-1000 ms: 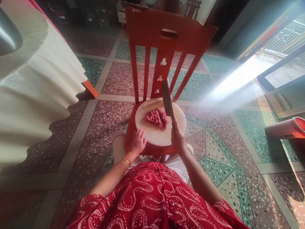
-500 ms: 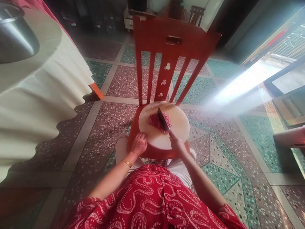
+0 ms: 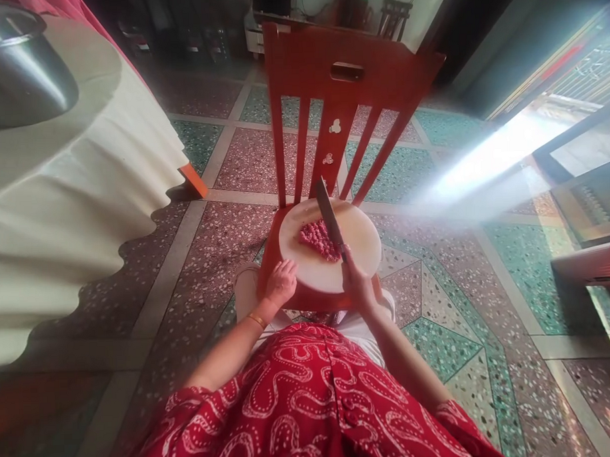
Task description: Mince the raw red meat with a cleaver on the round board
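A round, pale cutting board (image 3: 309, 276) lies on the seat of a red-brown wooden chair (image 3: 270, 256) in front of me. Reddish chopped meat (image 3: 315, 238) makes a small flat heap left of the board's middle. My right hand (image 3: 357, 280) is closed round the handle of a cleaver (image 3: 328, 213). Its blade is raised above the board, just right of the meat, with the tip pointing away from me. At the near left rim, my left hand (image 3: 281, 281) grips the board's edge with bent fingers; the thumb is hard to make out.
At the left, a table with a cream cloth (image 3: 97, 169) carries a shiny metal pot (image 3: 24, 78). The chair's slatted back (image 3: 324, 68) rises behind the board. Bright light enters through a doorway at the right, near a red and white object (image 3: 591, 264) on the speckled floor.
The cleaver has lifted off the meat and shifted slightly right, so more of the heap shows. My left hand stays at the board's rim.
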A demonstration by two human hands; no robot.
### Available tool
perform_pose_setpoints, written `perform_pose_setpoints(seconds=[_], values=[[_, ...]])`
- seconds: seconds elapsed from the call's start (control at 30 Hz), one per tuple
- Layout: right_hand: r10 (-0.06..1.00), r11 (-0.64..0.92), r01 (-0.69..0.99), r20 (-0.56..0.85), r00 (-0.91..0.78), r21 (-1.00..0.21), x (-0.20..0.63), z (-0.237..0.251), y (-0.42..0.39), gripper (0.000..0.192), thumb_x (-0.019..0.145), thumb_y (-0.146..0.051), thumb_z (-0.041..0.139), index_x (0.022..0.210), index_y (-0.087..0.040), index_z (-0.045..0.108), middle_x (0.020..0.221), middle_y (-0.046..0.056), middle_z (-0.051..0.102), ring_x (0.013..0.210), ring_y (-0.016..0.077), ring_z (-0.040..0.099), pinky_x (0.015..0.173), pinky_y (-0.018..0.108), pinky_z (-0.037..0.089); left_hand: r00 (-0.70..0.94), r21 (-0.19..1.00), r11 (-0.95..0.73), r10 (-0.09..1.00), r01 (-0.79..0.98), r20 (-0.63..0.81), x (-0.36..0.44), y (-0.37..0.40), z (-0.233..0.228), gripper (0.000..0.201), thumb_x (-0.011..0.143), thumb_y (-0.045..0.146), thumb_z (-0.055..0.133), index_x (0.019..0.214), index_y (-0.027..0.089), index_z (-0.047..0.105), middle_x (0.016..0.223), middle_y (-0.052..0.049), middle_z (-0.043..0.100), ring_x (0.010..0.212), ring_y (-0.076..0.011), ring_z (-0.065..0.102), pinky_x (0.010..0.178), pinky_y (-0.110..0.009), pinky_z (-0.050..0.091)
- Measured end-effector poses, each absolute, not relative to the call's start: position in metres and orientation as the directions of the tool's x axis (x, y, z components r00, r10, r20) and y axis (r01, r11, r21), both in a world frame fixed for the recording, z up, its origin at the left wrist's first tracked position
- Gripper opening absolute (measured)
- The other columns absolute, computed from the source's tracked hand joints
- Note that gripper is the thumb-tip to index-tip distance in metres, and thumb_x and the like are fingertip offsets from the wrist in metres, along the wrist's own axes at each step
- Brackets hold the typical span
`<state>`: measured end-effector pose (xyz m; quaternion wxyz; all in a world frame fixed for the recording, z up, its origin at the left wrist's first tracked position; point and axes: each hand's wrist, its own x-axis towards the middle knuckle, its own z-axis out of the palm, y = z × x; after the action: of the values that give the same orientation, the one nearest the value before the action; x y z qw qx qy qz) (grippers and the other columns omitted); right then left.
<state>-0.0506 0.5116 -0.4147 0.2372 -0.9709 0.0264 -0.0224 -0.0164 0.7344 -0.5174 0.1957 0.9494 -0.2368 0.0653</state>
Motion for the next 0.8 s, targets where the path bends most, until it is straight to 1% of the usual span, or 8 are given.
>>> perform_pose_setpoints(seconds=[0.13, 0.17, 0.27, 0.33, 0.43, 0.5, 0.67, 0.8], values=[[-0.077, -0.892, -0.134, -0.147, 0.986, -0.431, -0.054, -0.416, 0.511, 0.05, 0.09, -0.025, 0.036, 0.14, -0.023, 0.037, 0.087, 0.006, 0.071, 0.074, 0.0198, 0.066, 0.068, 0.028, 0.049, 0.886, 0.348, -0.815, -0.414, -0.464, 0.211, -0.018, 0.734, -0.517, 0.041, 0.08, 0.011, 0.044, 0.119, 0.014, 0.056, 0.125, -0.013, 0.054, 0.122, -0.0252, 0.043, 0.106, -0.044, 0.033], [-0.079, -0.89, -0.127, -0.127, 0.989, -0.437, -0.054, -0.414, 0.511, 0.049, 0.091, -0.026, 0.035, 0.14, -0.024, 0.037, 0.086, 0.006, 0.071, 0.073, 0.0199, 0.066, 0.068, 0.028, 0.049, 0.885, 0.354, -0.812, -0.417, -0.464, 0.206, -0.018, 0.734, -0.517, 0.042, 0.08, 0.012, 0.044, 0.12, 0.015, 0.055, 0.125, -0.012, 0.054, 0.123, -0.0251, 0.043, 0.106, -0.044, 0.033], [-0.058, -0.873, -0.011, 0.082, 0.995, -0.488, -0.052, -0.409, 0.515, 0.05, 0.093, -0.029, 0.032, 0.142, -0.021, 0.032, 0.102, 0.009, 0.068, 0.085, 0.0208, 0.065, 0.073, 0.029, 0.049, 0.884, 0.359, -0.807, -0.424, -0.468, 0.198, -0.017, 0.735, -0.518, 0.043, 0.081, 0.011, 0.042, 0.122, 0.017, 0.054, 0.128, -0.011, 0.052, 0.124, -0.0236, 0.042, 0.106, -0.044, 0.033], [-0.038, -0.875, 0.023, 0.116, 0.992, -0.484, -0.05, -0.411, 0.518, 0.051, 0.093, -0.028, 0.031, 0.143, -0.019, 0.031, 0.108, 0.011, 0.066, 0.087, 0.0205, 0.064, 0.075, 0.029, 0.049, 0.886, 0.354, -0.812, -0.418, -0.464, 0.201, -0.016, 0.735, -0.519, 0.043, 0.082, 0.012, 0.041, 0.122, 0.017, 0.054, 0.128, -0.01, 0.052, 0.125, -0.0231, 0.041, 0.107, -0.043, 0.032], [-0.024, -0.907, -0.059, -0.087, 0.996, -0.417, -0.049, -0.419, 0.52, 0.05, 0.091, -0.025, 0.037, 0.141, -0.022, 0.035, 0.093, 0.008, 0.07, 0.072, 0.0193, 0.066, 0.069, 0.028, 0.049, 0.89, 0.349, -0.82, -0.409, -0.455, 0.2, -0.017, 0.735, -0.519, 0.042, 0.081, 0.012, 0.042, 0.121, 0.016, 0.055, 0.127, -0.011, 0.053, 0.124, -0.024, 0.042, 0.106, -0.044, 0.034], [-0.026, -0.915, -0.08, -0.14, 0.99, -0.396, -0.048, -0.419, 0.52, 0.049, 0.091, -0.025, 0.038, 0.14, -0.025, 0.038, 0.084, 0.006, 0.071, 0.068, 0.0192, 0.065, 0.066, 0.027, 0.048, 0.885, 0.347, -0.815, -0.419, -0.464, 0.201, -0.017, 0.734, -0.518, 0.042, 0.08, 0.011, 0.043, 0.121, 0.016, 0.055, 0.125, -0.012, 0.054, 0.122, -0.0241, 0.044, 0.105, -0.043, 0.035], [0.011, -0.908, 0.039, 0.069, 0.998, -0.418, -0.047, -0.414, 0.527, 0.05, 0.094, -0.027, 0.03, 0.144, -0.022, 0.028, 0.098, 0.01, 0.068, 0.08, 0.0205, 0.064, 0.071, 0.029, 0.047, 0.88, 0.339, -0.813, -0.423, -0.473, 0.215, -0.018, 0.734, -0.515, 0.042, 0.081, 0.011, 0.04, 0.121, 0.016, 0.054, 0.127, -0.011, 0.052, 0.122, -0.023, 0.043, 0.105, -0.042, 0.034], [0.02, -0.936, -0.037, -0.16, 0.987, -0.349, -0.045, -0.416, 0.528, 0.05, 0.092, -0.026, 0.036, 0.142, -0.024, 0.034, 0.085, 0.007, 0.07, 0.07, 0.0204, 0.065, 0.067, 0.029, 0.048, 0.89, 0.337, -0.824, -0.412, -0.456, 0.196, -0.019, 0.733, -0.514, 0.043, 0.081, 0.011, 0.04, 0.122, 0.016, 0.054, 0.126, -0.01, 0.053, 0.123, -0.0227, 0.043, 0.105, -0.041, 0.035]])
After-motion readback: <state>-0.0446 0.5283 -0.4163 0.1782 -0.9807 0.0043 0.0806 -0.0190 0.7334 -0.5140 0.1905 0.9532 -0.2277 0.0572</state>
